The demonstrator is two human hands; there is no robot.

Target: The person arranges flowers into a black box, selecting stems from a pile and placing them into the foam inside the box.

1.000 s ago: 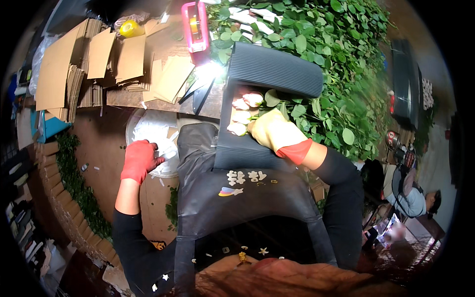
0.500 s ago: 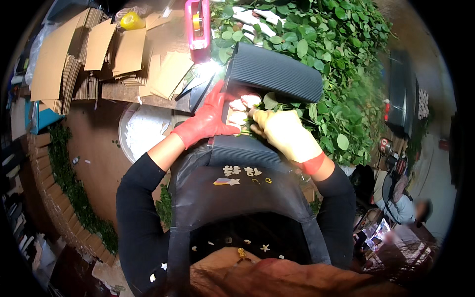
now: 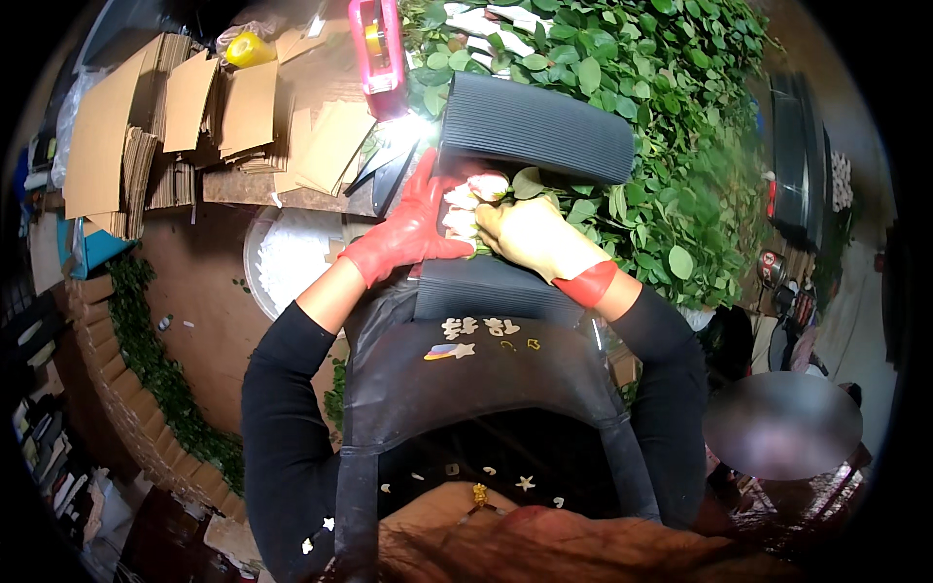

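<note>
Pale pink roses (image 3: 489, 186) lie in a cluster, heads to the left, inside a dark grey ribbed corrugated wrap. Its far flap (image 3: 539, 126) stands raised and folded over; the near flap (image 3: 496, 290) lies close to my apron. My left hand (image 3: 413, 219), in a red rubber glove, is open with thumb and fingers spread along the wrap's left edge, beside the rose heads. My right hand (image 3: 535, 238), in a cream glove with a red cuff, has its fingers curled round a rose at the cluster's right side. Its stem is mostly hidden by the hand.
Leafy green stems (image 3: 671, 155) are heaped at the right and back. A pink tape dispenser (image 3: 379, 58) and black-handled scissors (image 3: 389, 185) lie beyond my left hand. Cardboard sheets (image 3: 102, 146) are stacked far left. A white-filled tub (image 3: 287, 262) stands below the table.
My right hand has shifted slightly left, closer to my left hand and the rose heads. The left hand keeps its place at the wrap's edge. A person at the right has moved.
</note>
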